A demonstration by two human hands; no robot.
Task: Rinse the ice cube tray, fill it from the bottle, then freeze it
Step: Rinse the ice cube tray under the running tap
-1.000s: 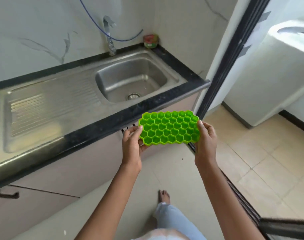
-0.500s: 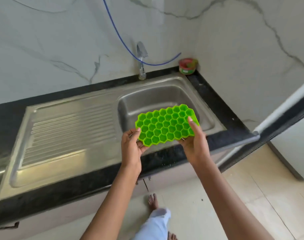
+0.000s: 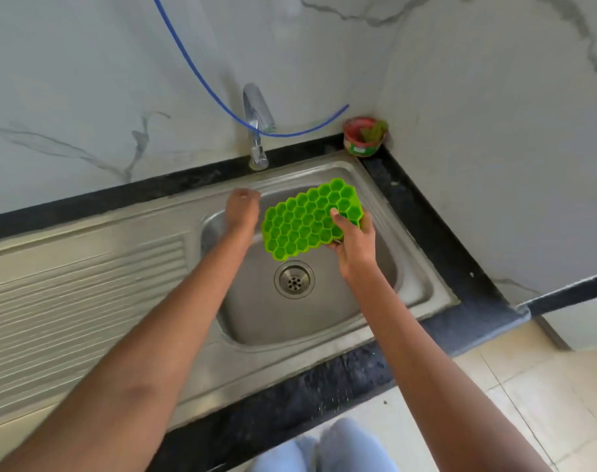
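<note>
A bright green honeycomb ice cube tray point(image 3: 303, 216) hangs tilted over the steel sink basin point(image 3: 324, 315), above the drain point(image 3: 294, 279). My right hand point(image 3: 353, 243) grips its right end, thumb on top of the cells. My left hand point(image 3: 240, 212) is off the tray, just to its left, stretched toward the chrome tap point(image 3: 256, 131) at the back rim. It is blurred and holds nothing. No water runs from the tap. No bottle is in view.
A ribbed steel drainboard point(image 3: 85, 284) runs left of the basin. A red and green tub point(image 3: 363, 136) stands in the back right corner of the black counter point(image 3: 443, 240). A blue hose point(image 3: 194, 69) hangs across the marble wall behind the tap.
I have stepped up to the sink and the tray has moved over the basin. My left hand has let go of the tray and reached toward the tap.
</note>
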